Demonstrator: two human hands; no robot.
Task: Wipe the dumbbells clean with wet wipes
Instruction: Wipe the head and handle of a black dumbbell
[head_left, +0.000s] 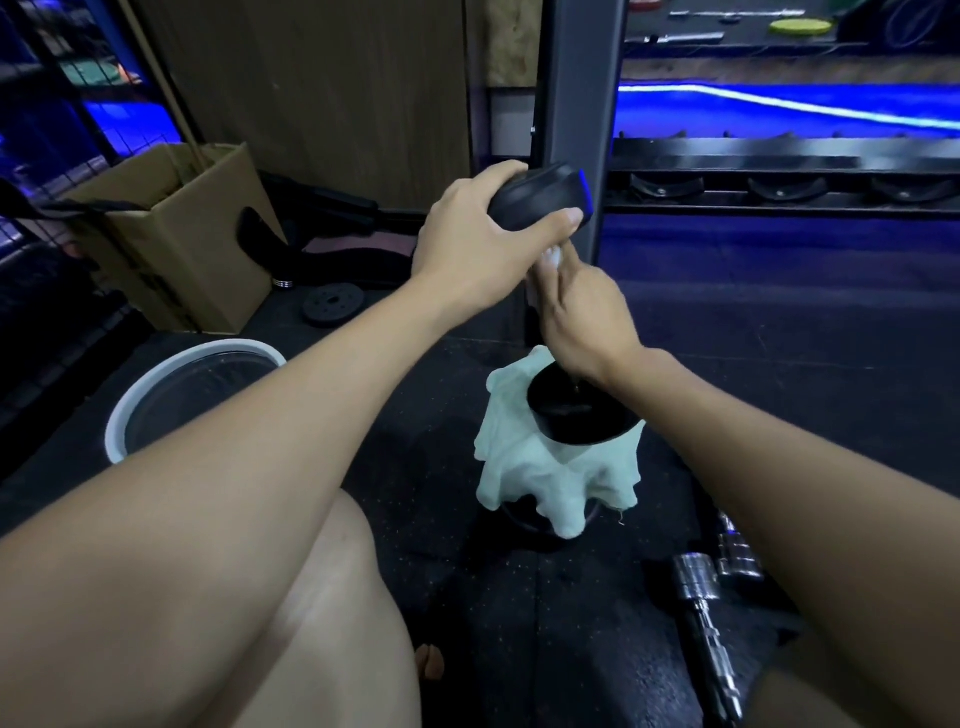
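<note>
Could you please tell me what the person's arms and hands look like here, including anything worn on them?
Both forearms are bare for as far as the view shows them, with no sleeve in sight. The left hand and right hand wear no gloves. No watch, bracelet or ring shows on either. The fingernails that can be seen look short and unpainted.

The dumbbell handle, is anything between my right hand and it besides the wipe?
Nothing visible. The right hand wraps the white wipe around the dumbbell handle, just below the top head that the left hand grips. The handle itself is hidden under the hand.
</note>
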